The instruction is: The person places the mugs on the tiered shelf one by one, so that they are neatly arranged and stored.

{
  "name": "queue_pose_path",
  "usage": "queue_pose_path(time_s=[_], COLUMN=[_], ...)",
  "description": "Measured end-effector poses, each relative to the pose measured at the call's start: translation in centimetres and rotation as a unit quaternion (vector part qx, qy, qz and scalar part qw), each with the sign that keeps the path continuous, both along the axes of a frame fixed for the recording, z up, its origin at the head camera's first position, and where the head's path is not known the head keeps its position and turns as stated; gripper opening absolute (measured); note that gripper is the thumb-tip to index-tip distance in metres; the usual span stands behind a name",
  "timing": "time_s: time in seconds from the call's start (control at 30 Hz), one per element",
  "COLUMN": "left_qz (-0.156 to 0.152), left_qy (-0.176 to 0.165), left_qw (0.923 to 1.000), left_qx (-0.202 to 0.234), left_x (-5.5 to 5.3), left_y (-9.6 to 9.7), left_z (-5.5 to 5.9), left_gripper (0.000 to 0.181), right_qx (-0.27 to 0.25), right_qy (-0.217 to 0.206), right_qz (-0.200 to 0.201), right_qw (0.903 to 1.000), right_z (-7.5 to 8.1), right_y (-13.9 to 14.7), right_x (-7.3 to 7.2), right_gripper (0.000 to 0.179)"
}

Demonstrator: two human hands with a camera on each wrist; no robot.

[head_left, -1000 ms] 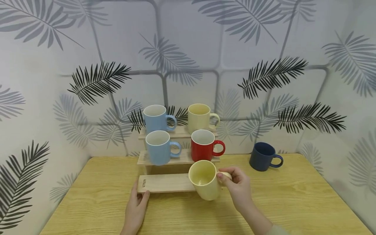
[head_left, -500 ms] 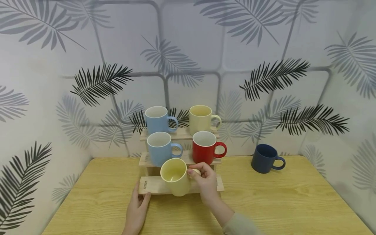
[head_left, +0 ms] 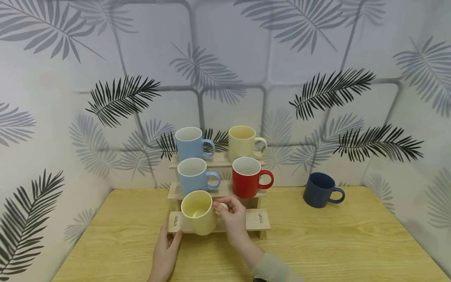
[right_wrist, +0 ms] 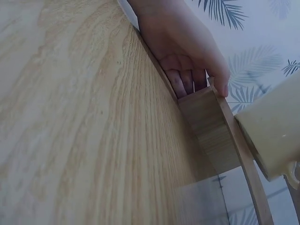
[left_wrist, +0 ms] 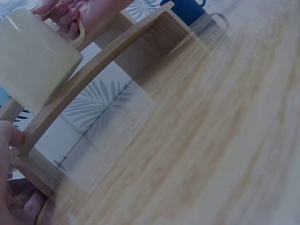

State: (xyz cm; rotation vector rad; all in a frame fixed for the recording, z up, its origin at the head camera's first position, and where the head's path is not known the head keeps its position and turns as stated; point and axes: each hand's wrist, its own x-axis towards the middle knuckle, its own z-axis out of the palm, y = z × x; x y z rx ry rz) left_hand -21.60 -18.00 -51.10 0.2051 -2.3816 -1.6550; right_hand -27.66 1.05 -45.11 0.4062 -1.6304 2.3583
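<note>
My right hand [head_left: 232, 221] pinches the handle of a pale yellow mug [head_left: 204, 224], which tilts with its mouth toward the head camera. This mug overlaps the left half of the bottom shelf [head_left: 254, 220] of a stepped wooden rack; in the left wrist view the mug's base [left_wrist: 58, 89] is right at the shelf's front edge. With thumb at the front and fingers around the side, my left hand [head_left: 165, 246] grips the shelf's left end. The right wrist view shows that left hand [right_wrist: 183, 44] and the mug [right_wrist: 274, 129] close over the shelf.
On the middle shelf stand a light blue mug [head_left: 192, 178] and a red mug [head_left: 244, 184]. Another light blue mug [head_left: 189, 147] and a yellow mug [head_left: 241, 147] occupy the top shelf. A navy mug [head_left: 317, 194] sits on the wooden table [head_left: 327, 243] to the right, near the leaf-patterned wall.
The right hand has carried the yellow mug leftward, from the bottom shelf's right end to over its left half. My left hand stays gripping the shelf's end.
</note>
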Motion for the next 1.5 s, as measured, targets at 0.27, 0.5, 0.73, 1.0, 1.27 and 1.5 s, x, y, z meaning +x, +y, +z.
queue_pose_path(time_s=[0.27,0.5,0.73,1.0,1.27,1.5], left_qz=[-0.007,-0.004,-0.004,-0.005,-0.006,-0.007], left_qy=[0.012,0.003,-0.007,-0.011,-0.010,-0.012], left_qw=[0.9999,1.0000,1.0000,0.9999,0.9998,0.9998], left_qx=[-0.002,-0.008,-0.004,-0.004,-0.013,-0.015], left_x=[0.1,-0.1,-0.1,0.0,0.0,0.0], left_y=[0.1,0.0,0.0,0.1,0.0,0.1], left_z=[0.3,0.1,-0.2,-0.2,-0.2,-0.1], left_gripper=[0.072,0.073,0.076,0.077,0.077,0.077], right_qx=[0.008,0.082,0.211,0.305,0.384,0.410], right_qy=[-0.012,0.000,0.018,0.039,0.012,0.111], right_qz=[-0.002,0.017,0.072,0.133,0.116,-0.020], right_qw=[0.9999,0.9965,0.9747,0.9421,0.9160,0.9053], right_z=[-0.5,-0.6,-0.4,-0.2,-0.4,-0.3], right_y=[0.1,0.8,3.9,9.7,16.5,21.8], right_x=[-0.2,-0.2,0.3,0.9,1.0,-0.4], right_gripper=[0.017,0.017,0.030,0.031,0.023,0.015])
